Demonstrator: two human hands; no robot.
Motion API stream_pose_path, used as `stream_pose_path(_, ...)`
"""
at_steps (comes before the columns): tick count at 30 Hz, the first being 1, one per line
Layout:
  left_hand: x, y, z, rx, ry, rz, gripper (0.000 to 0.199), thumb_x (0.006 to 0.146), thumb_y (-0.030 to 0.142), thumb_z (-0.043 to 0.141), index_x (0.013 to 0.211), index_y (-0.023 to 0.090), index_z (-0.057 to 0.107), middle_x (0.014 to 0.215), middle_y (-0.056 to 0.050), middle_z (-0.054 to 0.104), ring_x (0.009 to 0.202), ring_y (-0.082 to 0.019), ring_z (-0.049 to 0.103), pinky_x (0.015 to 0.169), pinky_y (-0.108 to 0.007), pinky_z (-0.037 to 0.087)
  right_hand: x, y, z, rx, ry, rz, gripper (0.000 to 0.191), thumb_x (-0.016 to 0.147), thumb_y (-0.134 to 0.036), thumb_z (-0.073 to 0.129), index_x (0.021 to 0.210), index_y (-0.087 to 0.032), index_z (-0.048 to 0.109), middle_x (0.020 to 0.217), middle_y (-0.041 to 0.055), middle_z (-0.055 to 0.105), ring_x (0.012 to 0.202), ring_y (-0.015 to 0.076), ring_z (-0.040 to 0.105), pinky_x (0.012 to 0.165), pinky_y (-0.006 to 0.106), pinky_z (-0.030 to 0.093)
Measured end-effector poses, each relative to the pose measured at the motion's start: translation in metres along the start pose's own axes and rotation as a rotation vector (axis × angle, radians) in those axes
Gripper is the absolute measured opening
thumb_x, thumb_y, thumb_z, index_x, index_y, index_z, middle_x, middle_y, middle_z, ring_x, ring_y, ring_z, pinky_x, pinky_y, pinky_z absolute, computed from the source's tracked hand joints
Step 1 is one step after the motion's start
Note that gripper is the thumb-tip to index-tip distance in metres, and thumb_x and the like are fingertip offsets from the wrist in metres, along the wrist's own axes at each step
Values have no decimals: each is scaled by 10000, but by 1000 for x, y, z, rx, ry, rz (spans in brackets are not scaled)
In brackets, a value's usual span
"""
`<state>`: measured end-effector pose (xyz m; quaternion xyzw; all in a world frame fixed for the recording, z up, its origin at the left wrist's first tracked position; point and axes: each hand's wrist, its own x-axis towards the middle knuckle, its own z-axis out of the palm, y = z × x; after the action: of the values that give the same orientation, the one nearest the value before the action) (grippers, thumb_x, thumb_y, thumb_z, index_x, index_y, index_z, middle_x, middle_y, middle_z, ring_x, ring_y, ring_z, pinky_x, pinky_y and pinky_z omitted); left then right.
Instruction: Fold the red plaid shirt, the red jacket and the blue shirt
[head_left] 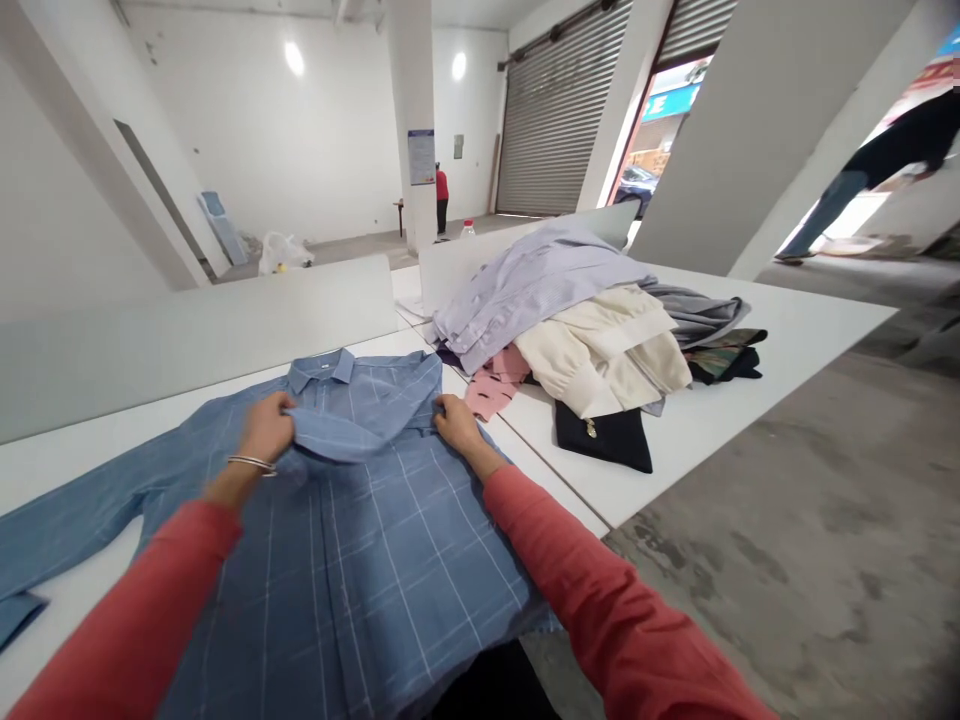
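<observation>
A blue checked long-sleeved shirt (345,520) lies spread face-up on a white table (82,450), its collar pointing away from me. One sleeve is folded across the chest. My left hand (266,428), with a metal bangle at the wrist, grips the cuff end of that folded sleeve (352,425) and lifts it slightly. My right hand (457,425) holds the shirt's side edge near the fold. The other sleeve stretches out flat to the far left.
On a second white table to the right lies a heap of clothes (577,330): lavender, cream, pink, grey and black garments. White partition panels (187,340) stand behind the tables. Concrete floor (787,540) lies to the right. Two people stand farther off, with a plastic bag (283,254) on the floor.
</observation>
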<state>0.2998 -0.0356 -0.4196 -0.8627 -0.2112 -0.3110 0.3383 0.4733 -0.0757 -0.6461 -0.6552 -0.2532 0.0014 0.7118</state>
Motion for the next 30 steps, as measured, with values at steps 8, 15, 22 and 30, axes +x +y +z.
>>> stream_pose_path(8, 2, -86, -54, 501, 289, 317, 212, 654, 206, 323, 801, 155, 467, 847, -121, 510, 844, -275, 477, 743, -389, 419, 1, -1, 0, -27, -24, 31, 616, 815, -133, 282, 1411, -215, 417, 1275, 1, 259, 1086, -100, 197, 1218, 83, 180)
stream_pose_path(15, 6, -126, -9, 613, -285, 172, 545, 611, 200, 429, 1152, 178, 490, 1274, -83, 375, 1148, -304, 335, 854, -499, 363, 0, -2, -1, -47, -24, 39, 613, 824, -135, 268, 1413, -197, 424, 1278, 13, 251, 1065, -99, 187, 1213, 85, 179)
stream_pose_path(22, 5, -75, -4, 536, -304, 312, 493, 644, 284, 443, 1123, 190, 511, 1251, -34, 413, 1181, -254, 303, 926, -486, 283, -2, 0, -4, -67, -38, 28, 600, 820, -174, 279, 1401, -220, 424, 1272, 3, 256, 1055, -110, 181, 1217, 85, 188)
stream_pose_path(30, 45, 31, 44, 209, -308, 511, 395, 752, 333, 346, 1025, 125, 542, 1176, -88, 473, 1092, -186, 419, 957, -280, 296, -3, -1, -5, -88, -52, -40, 662, 754, -266, 438, 1413, -208, 433, 1275, 10, 248, 1083, -107, 180, 1155, -49, 196)
